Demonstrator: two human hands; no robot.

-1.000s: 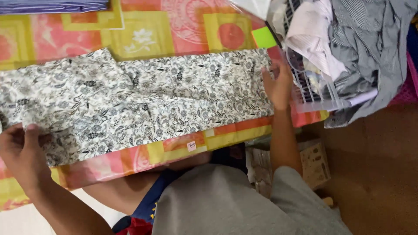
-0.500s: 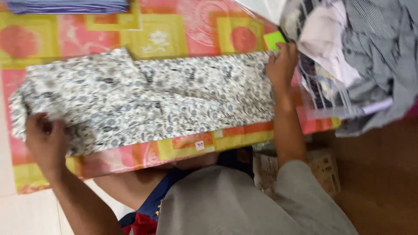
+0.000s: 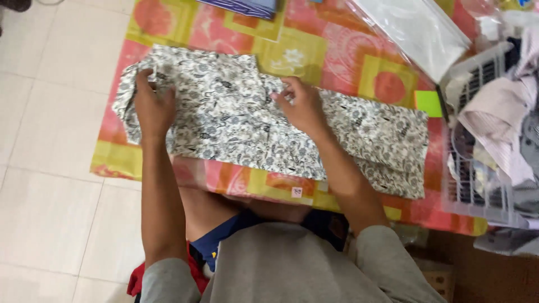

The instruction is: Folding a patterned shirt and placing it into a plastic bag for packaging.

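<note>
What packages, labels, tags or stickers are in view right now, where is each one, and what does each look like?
Clear plastic bag: flat and see-through, lying at the mat's far right corner, beside the white laundry basket.
Green sticky note: small bright green square on the mat, just past the patterned shirt.
Small tag: tiny white square with red marks, on the mat's near edge below the shirt.
</note>
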